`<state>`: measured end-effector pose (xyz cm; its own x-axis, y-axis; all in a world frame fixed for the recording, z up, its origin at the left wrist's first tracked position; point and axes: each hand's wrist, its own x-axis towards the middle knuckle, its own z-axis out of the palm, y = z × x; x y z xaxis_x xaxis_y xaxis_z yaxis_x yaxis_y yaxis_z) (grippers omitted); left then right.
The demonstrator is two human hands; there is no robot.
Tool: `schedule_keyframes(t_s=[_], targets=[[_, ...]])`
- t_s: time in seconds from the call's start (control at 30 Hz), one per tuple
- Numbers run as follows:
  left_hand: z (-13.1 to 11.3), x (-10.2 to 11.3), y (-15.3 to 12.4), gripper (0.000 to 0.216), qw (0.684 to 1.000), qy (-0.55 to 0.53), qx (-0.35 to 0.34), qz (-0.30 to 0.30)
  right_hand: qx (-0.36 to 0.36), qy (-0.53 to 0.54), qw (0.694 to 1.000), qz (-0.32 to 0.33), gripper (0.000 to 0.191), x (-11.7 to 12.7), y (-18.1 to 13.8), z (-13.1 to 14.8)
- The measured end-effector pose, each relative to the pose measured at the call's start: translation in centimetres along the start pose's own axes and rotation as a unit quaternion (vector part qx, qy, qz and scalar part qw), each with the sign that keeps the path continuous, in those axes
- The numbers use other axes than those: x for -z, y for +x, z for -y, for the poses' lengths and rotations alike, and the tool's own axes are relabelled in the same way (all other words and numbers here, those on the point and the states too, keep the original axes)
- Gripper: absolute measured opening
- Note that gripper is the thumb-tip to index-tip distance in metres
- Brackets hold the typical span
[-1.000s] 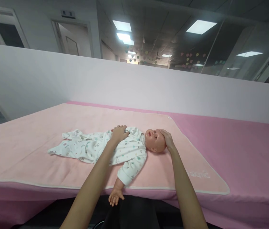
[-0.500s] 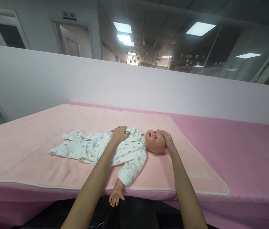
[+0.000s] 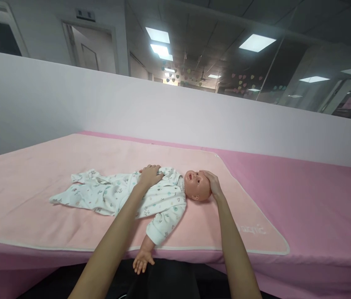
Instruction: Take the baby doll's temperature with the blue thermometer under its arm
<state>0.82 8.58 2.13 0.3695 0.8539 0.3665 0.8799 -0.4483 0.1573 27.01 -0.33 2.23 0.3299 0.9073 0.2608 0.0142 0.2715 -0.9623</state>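
A baby doll in a white printed outfit lies on its back across a peach mat, its head to the right. My left hand rests flat on the doll's belly with the fingers stretched out. Against the top of the doll's head lies my right hand, palm curved along it and fingers extended. One doll arm hangs past the mat's near edge, its palm up. Most of the other doll arm is hidden behind my left hand. The trouser legs stretch out flat to the left.
Pink cloth covers the table under the mat and to its right. A low white partition runs along the back, with glass above it. My dark-clad legs are at the near edge.
The view has shifted slightly, so the doll and mat appear a little farther left. Both hands keep their places on the doll's belly and head.
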Motion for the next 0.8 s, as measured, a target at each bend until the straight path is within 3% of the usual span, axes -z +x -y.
schedule_keyframes(t_s=[0.8], targets=[[-0.23, 0.13, -0.1, 0.036, 1.0, -0.009, 0.013, 0.004, 0.029, -0.025, 0.999, 0.011, 0.028, 0.16, 0.27, -0.28]])
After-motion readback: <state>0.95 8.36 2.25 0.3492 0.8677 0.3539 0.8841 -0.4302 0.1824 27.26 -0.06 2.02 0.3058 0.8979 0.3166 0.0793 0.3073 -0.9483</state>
